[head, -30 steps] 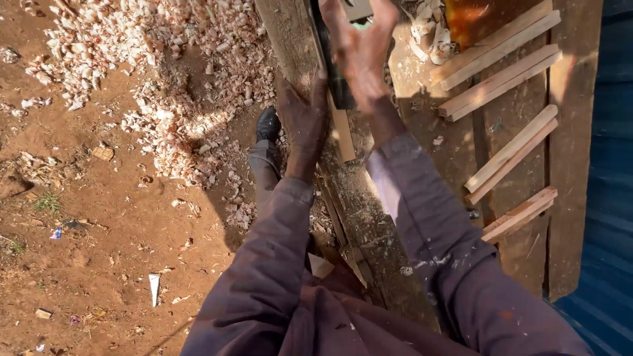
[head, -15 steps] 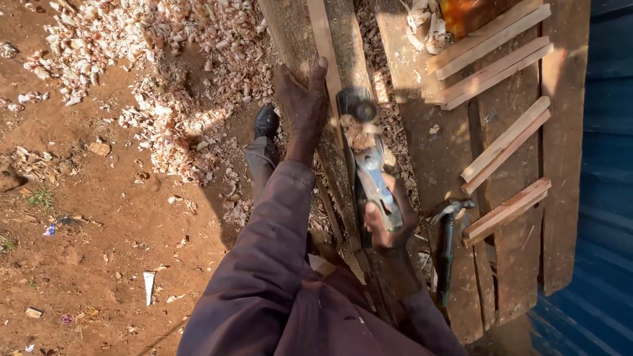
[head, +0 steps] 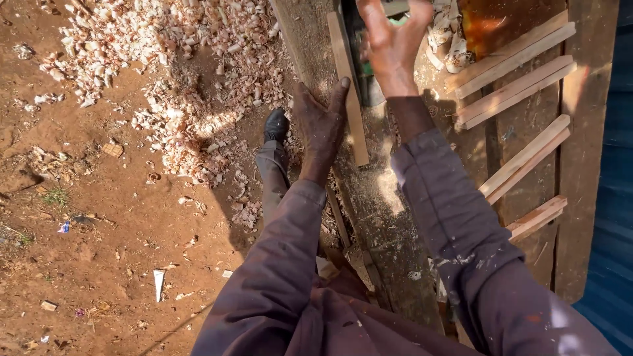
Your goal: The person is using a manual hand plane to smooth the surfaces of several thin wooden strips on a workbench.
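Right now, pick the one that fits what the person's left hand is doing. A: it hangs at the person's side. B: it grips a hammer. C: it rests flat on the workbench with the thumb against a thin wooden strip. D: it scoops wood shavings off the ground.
C: the left hand lies palm down on the workbench, its thumb touching the edge of the thin wooden strip.
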